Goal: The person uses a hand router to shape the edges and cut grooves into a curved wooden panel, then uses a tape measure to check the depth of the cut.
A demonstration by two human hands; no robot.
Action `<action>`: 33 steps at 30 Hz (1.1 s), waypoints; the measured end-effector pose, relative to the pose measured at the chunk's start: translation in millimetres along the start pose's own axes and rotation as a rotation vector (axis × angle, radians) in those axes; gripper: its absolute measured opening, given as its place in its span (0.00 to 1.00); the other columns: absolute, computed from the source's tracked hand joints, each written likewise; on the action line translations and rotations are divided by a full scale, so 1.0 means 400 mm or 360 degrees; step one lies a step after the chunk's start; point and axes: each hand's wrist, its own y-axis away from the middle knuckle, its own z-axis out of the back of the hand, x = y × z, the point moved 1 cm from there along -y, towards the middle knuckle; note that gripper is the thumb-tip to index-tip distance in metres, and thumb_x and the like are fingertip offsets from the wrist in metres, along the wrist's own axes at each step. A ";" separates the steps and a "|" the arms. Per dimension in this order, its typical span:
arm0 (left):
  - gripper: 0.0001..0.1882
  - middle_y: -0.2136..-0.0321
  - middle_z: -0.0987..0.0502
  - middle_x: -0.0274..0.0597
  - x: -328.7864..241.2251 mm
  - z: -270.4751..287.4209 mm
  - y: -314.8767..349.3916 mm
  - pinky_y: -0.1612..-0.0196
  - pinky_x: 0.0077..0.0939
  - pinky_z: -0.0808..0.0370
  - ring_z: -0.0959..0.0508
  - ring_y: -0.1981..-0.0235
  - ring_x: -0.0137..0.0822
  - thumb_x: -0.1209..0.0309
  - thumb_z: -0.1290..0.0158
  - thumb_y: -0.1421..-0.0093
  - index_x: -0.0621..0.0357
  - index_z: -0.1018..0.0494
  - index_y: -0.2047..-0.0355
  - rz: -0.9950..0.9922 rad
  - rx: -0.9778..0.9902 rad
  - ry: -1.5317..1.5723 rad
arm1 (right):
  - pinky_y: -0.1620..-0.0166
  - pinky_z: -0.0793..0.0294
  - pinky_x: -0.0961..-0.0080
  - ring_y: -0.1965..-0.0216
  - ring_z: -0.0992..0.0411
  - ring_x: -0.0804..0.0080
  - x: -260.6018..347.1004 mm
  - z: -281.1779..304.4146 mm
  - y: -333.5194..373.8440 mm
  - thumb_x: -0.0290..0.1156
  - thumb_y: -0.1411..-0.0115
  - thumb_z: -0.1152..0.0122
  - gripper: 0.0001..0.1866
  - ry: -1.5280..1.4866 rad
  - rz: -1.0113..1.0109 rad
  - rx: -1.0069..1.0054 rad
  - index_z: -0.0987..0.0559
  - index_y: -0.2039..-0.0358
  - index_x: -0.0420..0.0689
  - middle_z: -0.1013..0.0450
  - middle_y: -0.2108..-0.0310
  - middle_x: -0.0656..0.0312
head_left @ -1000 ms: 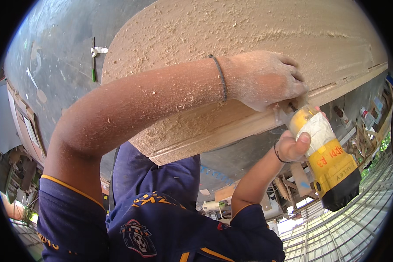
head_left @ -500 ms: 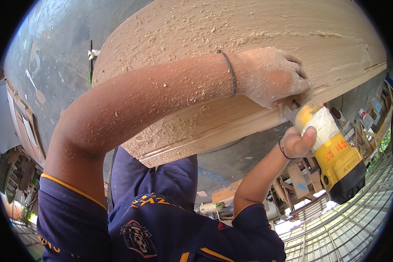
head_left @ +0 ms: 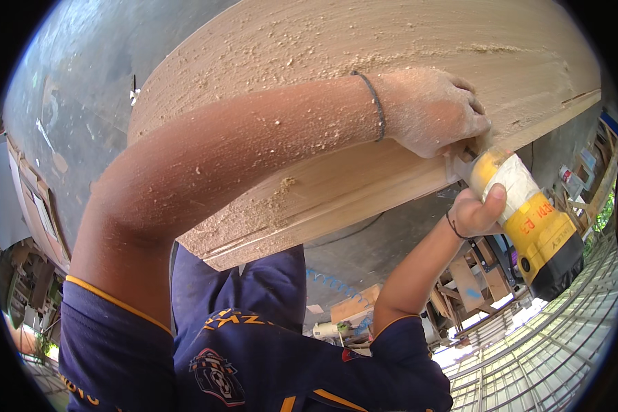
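My right hand (head_left: 478,212) is wrapped around the taped body of a yellow and black trim router (head_left: 541,230), which lies tilted on its side against the edge of a wooden panel (head_left: 336,180). Dusted with sawdust, my left hand (head_left: 438,115) reaches across the panel, its fingers curled down at the router's clear base. The cutter is mostly hidden by the left hand and the base. Sawdust and chips (head_left: 275,206) cover much of the panel, and a long groove runs along its near edge.
Grey concrete floor (head_left: 82,103) shows around the panel. Beyond the router, wood scraps (head_left: 470,285) and clutter lie near a metal grille (head_left: 529,350). A coiled blue hose (head_left: 329,280) rests on the floor behind my body. Framed boards (head_left: 38,192) stand at the left.
Both hands and the router have slid a little to the right along the panel's edge. In view, the panel has shifted slightly left.
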 end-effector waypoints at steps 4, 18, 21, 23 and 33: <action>0.29 0.49 0.26 0.44 0.008 -0.005 -0.061 0.40 0.35 0.31 0.29 0.44 0.46 0.66 0.37 0.51 0.51 0.31 0.47 0.0040 0.0066 -0.0062 | 0.45 0.31 0.52 0.50 0.31 0.48 -0.018 -0.002 -0.048 0.29 0.56 0.37 0.42 -0.0077 0.0100 -0.0112 0.44 0.41 0.33 0.36 0.48 0.43; 0.30 0.47 0.27 0.44 0.034 -0.024 -0.130 0.38 0.37 0.34 0.32 0.42 0.47 0.66 0.36 0.52 0.50 0.30 0.47 -0.0032 0.0060 -0.0068 | 0.41 0.33 0.52 0.46 0.33 0.51 -0.047 0.019 -0.101 0.27 0.56 0.36 0.46 -0.0072 -0.0054 -0.0094 0.47 0.37 0.39 0.39 0.44 0.48; 0.30 0.47 0.27 0.44 0.026 -0.017 -0.118 0.38 0.37 0.34 0.32 0.42 0.47 0.66 0.36 0.52 0.50 0.31 0.47 -0.0010 0.0087 -0.0053 | 0.40 0.34 0.51 0.45 0.34 0.51 -0.036 0.011 -0.091 0.27 0.55 0.37 0.46 -0.0030 -0.0025 -0.0134 0.49 0.36 0.39 0.40 0.43 0.48; 0.30 0.47 0.27 0.44 0.019 -0.016 -0.097 0.38 0.37 0.34 0.31 0.42 0.47 0.66 0.36 0.52 0.51 0.31 0.47 -0.0020 0.0048 -0.0080 | 0.41 0.34 0.51 0.45 0.34 0.51 -0.024 0.010 -0.072 0.27 0.55 0.37 0.47 -0.0033 -0.0049 -0.0132 0.49 0.36 0.40 0.40 0.43 0.48; 0.30 0.49 0.26 0.44 0.003 -0.010 -0.030 0.39 0.35 0.32 0.30 0.43 0.46 0.65 0.37 0.51 0.53 0.31 0.47 0.0000 0.0131 -0.0071 | 0.42 0.32 0.52 0.47 0.33 0.51 -0.001 0.004 -0.004 0.28 0.57 0.37 0.47 -0.0019 -0.0030 -0.0183 0.48 0.36 0.42 0.40 0.44 0.47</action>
